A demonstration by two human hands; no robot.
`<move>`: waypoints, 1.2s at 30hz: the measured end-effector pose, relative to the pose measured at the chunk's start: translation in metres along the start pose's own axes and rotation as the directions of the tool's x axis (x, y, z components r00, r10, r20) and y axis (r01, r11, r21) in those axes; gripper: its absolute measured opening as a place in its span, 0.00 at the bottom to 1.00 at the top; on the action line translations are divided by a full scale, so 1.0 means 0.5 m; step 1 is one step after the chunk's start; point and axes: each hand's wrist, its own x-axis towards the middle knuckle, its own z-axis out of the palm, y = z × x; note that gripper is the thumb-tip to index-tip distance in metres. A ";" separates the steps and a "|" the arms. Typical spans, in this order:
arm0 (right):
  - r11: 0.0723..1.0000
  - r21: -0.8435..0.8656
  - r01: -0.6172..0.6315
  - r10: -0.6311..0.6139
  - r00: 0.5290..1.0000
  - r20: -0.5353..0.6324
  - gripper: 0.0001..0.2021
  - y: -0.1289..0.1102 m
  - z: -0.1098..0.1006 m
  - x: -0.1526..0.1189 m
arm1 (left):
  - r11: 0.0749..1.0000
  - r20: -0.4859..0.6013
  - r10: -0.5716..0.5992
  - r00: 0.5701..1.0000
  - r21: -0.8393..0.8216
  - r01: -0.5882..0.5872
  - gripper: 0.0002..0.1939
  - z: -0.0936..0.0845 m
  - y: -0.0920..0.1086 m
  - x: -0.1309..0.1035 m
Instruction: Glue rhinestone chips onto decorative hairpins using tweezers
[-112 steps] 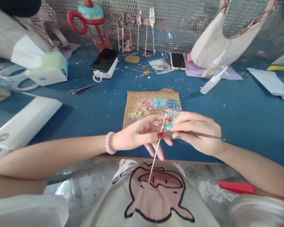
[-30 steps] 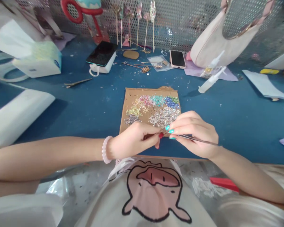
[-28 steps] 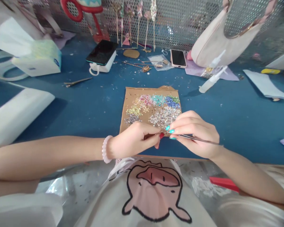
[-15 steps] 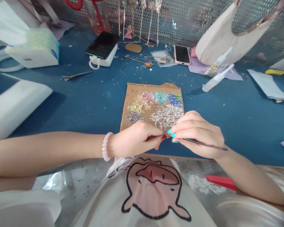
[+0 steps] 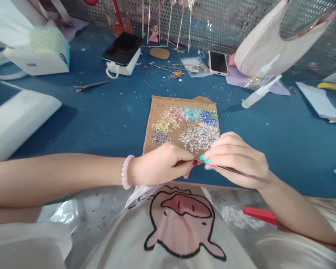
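My right hand (image 5: pixel 238 158) is closed around slim metal tweezers (image 5: pixel 242 173), whose tips point left toward my other hand. My left hand (image 5: pixel 165 164) pinches something small between thumb and forefinger; the fingers hide most of it. The fingertips of both hands almost meet at the near edge of a cardboard sheet (image 5: pixel 173 138). On that cardboard lie small rhinestones sorted by colour: a large silvery pile (image 5: pixel 200 137), a grey pile (image 5: pixel 160 138), yellow (image 5: pixel 161 126), pink (image 5: pixel 177 113), turquoise (image 5: pixel 192 114) and blue (image 5: pixel 208 117).
Behind the cardboard are hairpins (image 5: pixel 177 74), a plastic bag (image 5: pixel 196 67) and a phone (image 5: pixel 218 62). A glue bottle (image 5: pixel 260 92) and a white handbag (image 5: pixel 257 45) stand right. Scissors (image 5: pixel 91 86), a black device on a white box (image 5: pixel 123 52) and a tissue box (image 5: pixel 42 56) lie left.
The view has shifted slightly, so the table things sit a little further right. Both hands keep the same hold, with the tweezer tips still by the left fingertips.
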 end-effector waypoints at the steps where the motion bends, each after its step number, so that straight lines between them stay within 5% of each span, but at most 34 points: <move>1: 1.000 0.000 0.003 -0.003 1.000 0.005 0.09 0.000 0.000 0.000 | 1.000 0.002 0.001 1.000 0.003 -0.001 0.14 0.000 -0.001 0.000; 24: 0.999 0.040 0.007 -0.010 0.995 0.095 0.11 0.003 -0.002 -0.011 | 0.997 0.006 0.055 0.998 0.052 -0.055 0.14 0.004 -0.005 0.000; 36: 0.993 0.113 -0.018 0.014 0.999 0.033 0.08 0.000 0.000 0.000 | 0.996 0.016 0.079 0.997 0.040 -0.079 0.14 0.003 -0.005 -0.001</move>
